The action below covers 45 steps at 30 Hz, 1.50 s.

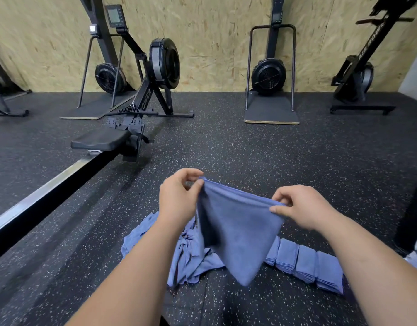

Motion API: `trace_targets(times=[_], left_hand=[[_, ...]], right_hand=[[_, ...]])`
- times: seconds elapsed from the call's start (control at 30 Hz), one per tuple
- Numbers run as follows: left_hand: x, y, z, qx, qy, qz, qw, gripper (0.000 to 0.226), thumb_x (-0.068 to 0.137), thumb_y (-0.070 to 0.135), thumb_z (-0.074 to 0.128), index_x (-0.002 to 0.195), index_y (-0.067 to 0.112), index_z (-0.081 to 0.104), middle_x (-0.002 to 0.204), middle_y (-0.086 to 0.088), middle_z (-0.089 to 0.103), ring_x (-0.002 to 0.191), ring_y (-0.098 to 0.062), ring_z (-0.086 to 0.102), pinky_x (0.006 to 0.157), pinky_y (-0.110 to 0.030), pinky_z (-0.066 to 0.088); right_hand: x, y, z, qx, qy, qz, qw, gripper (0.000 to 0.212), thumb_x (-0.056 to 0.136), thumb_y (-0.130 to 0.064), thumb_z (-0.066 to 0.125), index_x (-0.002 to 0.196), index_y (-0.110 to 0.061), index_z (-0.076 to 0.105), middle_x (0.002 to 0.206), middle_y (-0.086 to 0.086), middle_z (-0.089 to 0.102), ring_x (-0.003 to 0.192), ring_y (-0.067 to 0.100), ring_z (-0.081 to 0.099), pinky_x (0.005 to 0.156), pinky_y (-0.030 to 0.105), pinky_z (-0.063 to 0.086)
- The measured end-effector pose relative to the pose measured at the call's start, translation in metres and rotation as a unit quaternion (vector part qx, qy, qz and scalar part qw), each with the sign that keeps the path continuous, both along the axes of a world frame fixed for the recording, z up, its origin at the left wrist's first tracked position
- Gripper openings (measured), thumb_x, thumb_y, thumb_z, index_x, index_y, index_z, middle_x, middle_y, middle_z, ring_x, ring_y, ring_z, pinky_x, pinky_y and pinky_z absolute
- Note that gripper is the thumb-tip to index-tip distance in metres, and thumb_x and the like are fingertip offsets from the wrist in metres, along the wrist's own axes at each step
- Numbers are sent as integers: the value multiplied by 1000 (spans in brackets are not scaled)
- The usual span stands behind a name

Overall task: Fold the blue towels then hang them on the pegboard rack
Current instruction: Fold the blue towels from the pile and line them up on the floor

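- Head view: the left grip (179, 196) pinches one top corner of a blue terry towel (235, 231) between thumb and curled fingers. The right grip (304, 208) pinches the other top corner the same way. Neither has hold of anything else.
- The towel's held edge is drawn out between the two grips. This long axis runs left to right, with the left end higher in the frame. The cloth hangs from that edge and narrows to a single low corner, about midway between the grips and clear of the black speckled rubber floor (297, 161).
- A dark fold line down the towel's left side suggests it is already doubled once. I cannot be sure.
- A loose heap of unfolded blue towels (155, 236) lies on the floor under the left forearm. A row of folded blue towels (304, 262) lies on the floor below the right forearm, so the right grip is the nearer one to it.
- The next fold probably turns on bringing one corner across to the other along that left-to-right axis, then setting the towel rightward beside the row.
- No pegboard rack is in sight. A black rowing machine (137, 102) stands near the far wall.
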<state>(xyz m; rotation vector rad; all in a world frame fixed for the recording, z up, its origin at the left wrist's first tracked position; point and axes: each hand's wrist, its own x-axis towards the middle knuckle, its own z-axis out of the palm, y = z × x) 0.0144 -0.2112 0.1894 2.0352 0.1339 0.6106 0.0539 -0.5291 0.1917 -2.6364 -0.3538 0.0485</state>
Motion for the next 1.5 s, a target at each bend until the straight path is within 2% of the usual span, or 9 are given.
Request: trace_targets(times=[0.17, 0.33, 0.57, 0.7, 0.87, 1.07, 1.27, 1.4, 1.5], left_hand=[[-6, 20, 1, 110, -3, 19, 994, 22, 95, 19, 76, 108, 36, 78, 94, 26, 75, 76, 4, 65, 80, -16, 51], [-7, 23, -1, 199, -14, 29, 979, 19, 97, 22, 74, 111, 34, 78, 100, 14, 77, 89, -12, 70, 85, -33, 55], [-11, 23, 3, 155, 14, 90, 984, 6, 99, 28, 70, 99, 33, 68, 83, 15, 72, 82, -16, 69, 76, -36, 55], [-11, 23, 2, 147, 28, 98, 984, 8, 100, 27, 69, 99, 34, 67, 85, 13, 73, 83, -18, 69, 76, -37, 55], [-9, 26, 0, 139, 34, 108, 984, 14, 97, 23, 71, 96, 38, 69, 82, 15, 73, 80, -14, 69, 74, -37, 57], [-6, 28, -1, 145, 34, 123, 981, 18, 98, 26, 70, 107, 40, 76, 94, 15, 78, 88, -16, 73, 79, -34, 58], [-4, 22, -5, 120, 42, 154, 980, 7, 101, 28, 65, 101, 35, 68, 90, 12, 75, 87, -22, 69, 78, -39, 57], [-4, 21, -5, 112, 27, 155, 981, 12, 100, 25, 65, 105, 33, 72, 95, 13, 76, 90, -18, 70, 82, -35, 56], [-3, 20, -3, 94, 35, 167, 981, 10, 100, 26, 66, 103, 31, 74, 94, 13, 76, 89, -15, 68, 82, -32, 53]], right_hand=[[4, -26, -2, -33, -50, -64, 996, 20, 80, -43, 89, 75, -38, 70, 69, -16, 68, 69, 6, 61, 69, 34, 53], [0, -27, 3, -82, -86, -87, 989, 19, 82, -54, 82, 79, -53, 64, 91, -12, 62, 92, 17, 57, 80, 37, 54], [-11, -14, 14, -122, -156, -111, 974, 30, 85, -60, 78, 70, -38, 65, 88, -15, 54, 94, 16, 48, 69, 34, 47], [-9, -15, 8, -128, -134, -123, 975, 18, 89, -59, 73, 98, -44, 73, 90, -13, 59, 90, 18, 59, 73, 33, 51], [-9, -13, 10, -37, -200, -110, 973, 13, 98, -36, 71, 108, -35, 79, 108, -12, 73, 101, 22, 65, 81, 41, 57], [-10, -13, 18, 94, -225, -126, 962, 13, 87, -23, 85, 94, -34, 80, 80, -13, 72, 71, 10, 66, 74, 34, 55], [-9, -8, 19, 120, -216, -106, 963, 17, 88, -19, 83, 97, -33, 79, 82, -13, 69, 73, 9, 64, 77, 33, 53], [-6, -11, 17, 178, -157, -135, 962, 4, 92, -26, 80, 91, -30, 79, 88, -14, 74, 82, 4, 67, 76, 27, 48], [0, -11, 13, 373, -52, -139, 916, 4, 95, -22, 79, 98, -20, 78, 92, -5, 80, 82, 8, 69, 79, 28, 52]])
